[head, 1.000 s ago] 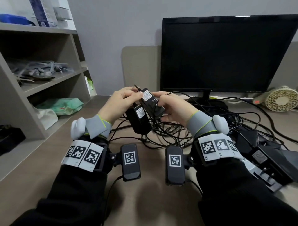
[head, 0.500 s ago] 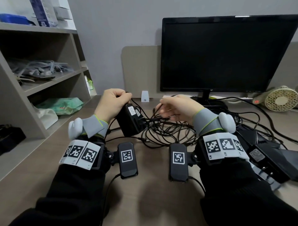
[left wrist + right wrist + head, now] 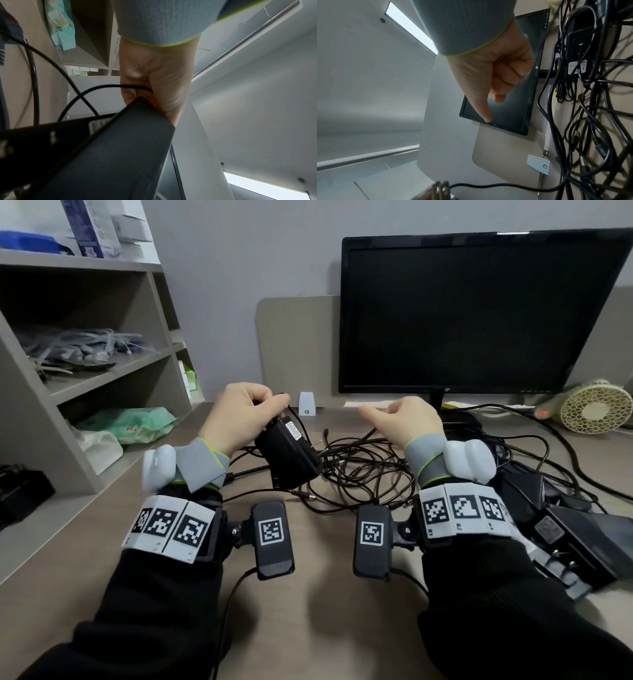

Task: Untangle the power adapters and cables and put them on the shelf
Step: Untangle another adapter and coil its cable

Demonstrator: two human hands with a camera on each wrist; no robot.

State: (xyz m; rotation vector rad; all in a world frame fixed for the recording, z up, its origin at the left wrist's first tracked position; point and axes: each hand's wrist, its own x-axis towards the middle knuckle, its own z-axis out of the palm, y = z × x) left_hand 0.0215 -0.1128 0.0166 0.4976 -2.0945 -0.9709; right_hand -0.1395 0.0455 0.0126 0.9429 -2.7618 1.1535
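Observation:
My left hand [image 3: 239, 412] grips a black power adapter [image 3: 291, 460] by its top end, holding it tilted just above the desk. In the left wrist view the fingers of that hand [image 3: 154, 81] wrap the adapter [image 3: 102, 155] and its thin cable. A tangle of black cables [image 3: 359, 474] lies on the desk between my hands. My right hand [image 3: 404, 419] hovers over the tangle with loosely curled fingers and thumb out. The right wrist view shows this hand [image 3: 496, 75] holding nothing, with the cables [image 3: 590, 108] beside it.
More black adapters [image 3: 565, 529] are piled at my right forearm. A grey shelf unit [image 3: 102, 374] stands at the left with bagged cables and a green packet [image 3: 126, 424]. Behind are a monitor [image 3: 462, 313], a small fan [image 3: 596, 405] and a white block [image 3: 306, 404].
My hands have come apart and dropped lower. The right hand let go of the second adapter and then the cables. The left hand drew its adapter to the left.

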